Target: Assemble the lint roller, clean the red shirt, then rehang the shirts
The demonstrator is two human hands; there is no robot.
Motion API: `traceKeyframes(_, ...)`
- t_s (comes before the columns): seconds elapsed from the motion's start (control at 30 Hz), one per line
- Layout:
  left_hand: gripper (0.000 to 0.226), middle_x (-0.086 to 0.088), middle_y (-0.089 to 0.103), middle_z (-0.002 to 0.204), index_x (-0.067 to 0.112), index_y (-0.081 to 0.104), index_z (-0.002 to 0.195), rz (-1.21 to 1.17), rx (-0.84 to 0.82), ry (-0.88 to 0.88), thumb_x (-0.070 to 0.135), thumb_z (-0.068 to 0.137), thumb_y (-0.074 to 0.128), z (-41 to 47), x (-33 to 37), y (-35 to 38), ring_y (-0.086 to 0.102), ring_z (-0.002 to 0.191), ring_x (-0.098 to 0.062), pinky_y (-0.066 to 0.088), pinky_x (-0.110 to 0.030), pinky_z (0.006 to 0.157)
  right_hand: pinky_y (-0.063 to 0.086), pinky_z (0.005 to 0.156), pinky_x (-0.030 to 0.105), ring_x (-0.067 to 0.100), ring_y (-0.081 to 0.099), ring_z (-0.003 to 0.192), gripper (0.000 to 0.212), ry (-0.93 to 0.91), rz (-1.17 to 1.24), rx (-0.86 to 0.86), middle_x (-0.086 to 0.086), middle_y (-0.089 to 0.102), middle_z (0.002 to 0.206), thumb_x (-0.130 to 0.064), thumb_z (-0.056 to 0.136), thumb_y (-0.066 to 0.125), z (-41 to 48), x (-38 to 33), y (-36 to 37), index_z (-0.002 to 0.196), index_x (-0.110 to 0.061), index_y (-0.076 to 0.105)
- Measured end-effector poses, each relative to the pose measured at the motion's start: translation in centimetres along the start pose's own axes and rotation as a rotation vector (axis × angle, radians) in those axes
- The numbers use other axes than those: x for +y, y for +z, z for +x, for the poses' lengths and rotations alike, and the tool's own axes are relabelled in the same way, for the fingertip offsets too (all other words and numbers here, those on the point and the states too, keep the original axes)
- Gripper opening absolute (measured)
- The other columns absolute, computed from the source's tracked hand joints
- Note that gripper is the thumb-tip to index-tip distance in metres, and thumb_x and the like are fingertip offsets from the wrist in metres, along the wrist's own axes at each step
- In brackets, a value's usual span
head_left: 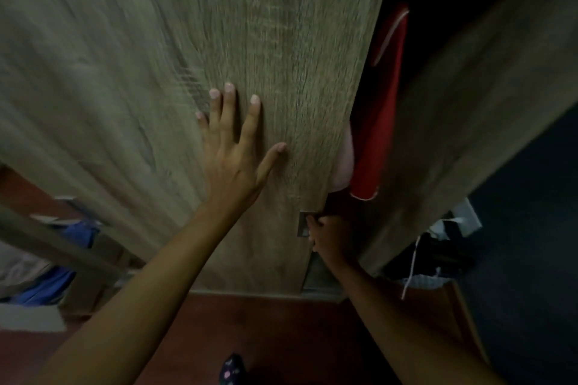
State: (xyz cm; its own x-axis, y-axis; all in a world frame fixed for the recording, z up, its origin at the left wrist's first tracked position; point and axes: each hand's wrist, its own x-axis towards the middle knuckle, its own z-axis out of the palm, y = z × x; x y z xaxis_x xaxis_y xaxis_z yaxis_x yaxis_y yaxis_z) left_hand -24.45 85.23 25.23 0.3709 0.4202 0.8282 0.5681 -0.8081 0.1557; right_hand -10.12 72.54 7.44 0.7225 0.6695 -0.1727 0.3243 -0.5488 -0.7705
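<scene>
A wide wardrobe door [156,56] of pale grey-brown wood grain fills most of the view, blurred by motion across its upper part. To its right a second wooden panel [453,134] slants away, and between the two runs a dark gap into the wardrobe interior. In that gap hangs the red shirt [380,122], a long narrow strip of red cloth with a pale curved trim line near its top and its lower hem showing just above the right hand. A pale pinkish garment [345,166] shows beside it, pressed against the door's edge. Below the door lies a reddish-brown floor [266,337]. At the lower left, blue fabric [62,259] sits among indistinct clutter behind a slanted wooden rail. The left hand [234,147] lies flat on the door face with fingers spread wide and thumb out, holding nothing. The right hand [330,237] is curled at the door's edge over a small grey recessed handle plate [304,223]; the fingers appear closed around the edge or the handle, though dim light hides exactly how. A dark patterned bit of cloth [233,369] shows at the bottom edge.
</scene>
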Motion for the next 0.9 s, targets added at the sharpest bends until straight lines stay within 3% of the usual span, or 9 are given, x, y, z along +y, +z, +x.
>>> traceKeyframes(0.1,0.075,-0.023,0.019,0.155,0.011,0.033,0.15,0.014,0.011,0.065,0.052,0.094,0.061,0.6,3.7,1.9,-0.012,0.152,-0.019,0.015,-0.065,0.117,0.059,0.055,0.047,0.023,0.066,0.049,0.048,0.03,0.067,0.058,0.002,0.064,0.053,-0.045,0.091,0.06,0.4,2.7,-3.2,0.051,-0.017,0.06)
traceKeyframes(0.33,0.071,-0.023,0.032,0.154,0.015,0.036,0.15,0.03,0.028,0.176,0.05,0.095,0.063,0.8,10.9,6.0,-0.006,0.153,-0.023,0.012,-0.056,0.12,0.056,0.053,0.047,0.03,0.064,0.053,0.047,0.16,0.255,0.176,0.008,0.063,0.057,-0.031,0.096,0.06,0.8,6.8,-9.8,0.051,-0.018,0.057)
traceKeyframes(0.43,0.07,-0.023,0.035,0.154,0.016,0.034,0.151,0.022,0.026,0.176,0.05,0.096,0.06,0.9,13.5,7.2,-0.007,0.153,-0.023,0.012,-0.056,0.12,0.055,0.051,0.039,0.026,0.063,0.056,0.043,0.204,0.302,0.204,0.018,0.066,0.068,-0.026,0.099,0.059,0.8,7.6,-12.0,0.065,0.001,0.061)
traceKeyframes(0.5,0.069,-0.02,0.03,0.156,0.017,0.033,0.152,0.025,0.024,0.181,0.05,0.097,0.059,1.0,14.7,7.8,-0.008,0.153,-0.023,0.012,-0.056,0.12,0.055,0.05,0.038,0.028,0.066,0.057,0.045,0.203,0.281,0.228,0.02,0.068,0.069,-0.026,0.099,0.058,1.1,8.3,-12.9,0.065,0.003,0.063)
traceKeyframes(0.67,0.07,-0.017,0.021,0.157,0.017,0.029,0.152,0.036,0.018,0.186,0.05,0.097,0.058,1.2,16.5,8.7,-0.012,0.153,-0.023,0.004,-0.054,0.121,0.055,0.061,0.037,0.026,0.066,0.058,0.05,0.15,0.127,0.284,0.009,0.066,0.06,-0.03,0.096,0.06,1.7,9.6,-14.4,0.047,-0.021,0.055)
traceKeyframes(0.83,0.071,-0.022,0.02,0.157,0.013,0.03,0.152,-0.029,0.001,0.178,0.044,0.097,0.062,1.2,17.2,8.3,-0.012,0.152,-0.025,0.003,-0.057,0.12,0.048,0.059,0.028,0.02,0.061,0.057,0.043,0.12,0.072,0.24,0.005,0.062,0.06,-0.032,0.096,0.062,1.8,9.9,-15.4,0.057,-0.012,0.062)
traceKeyframes(0.9,0.069,-0.028,0.022,0.158,0.01,0.031,0.152,-0.095,-0.017,0.158,0.039,0.097,0.063,1.0,17.9,7.9,-0.007,0.152,-0.03,0.004,-0.06,0.12,0.051,0.059,0.028,0.02,0.063,0.057,0.044,0.089,0.074,0.218,0.006,0.065,0.06,-0.034,0.096,0.063,1.7,10.1,-15.9,0.057,-0.013,0.062)
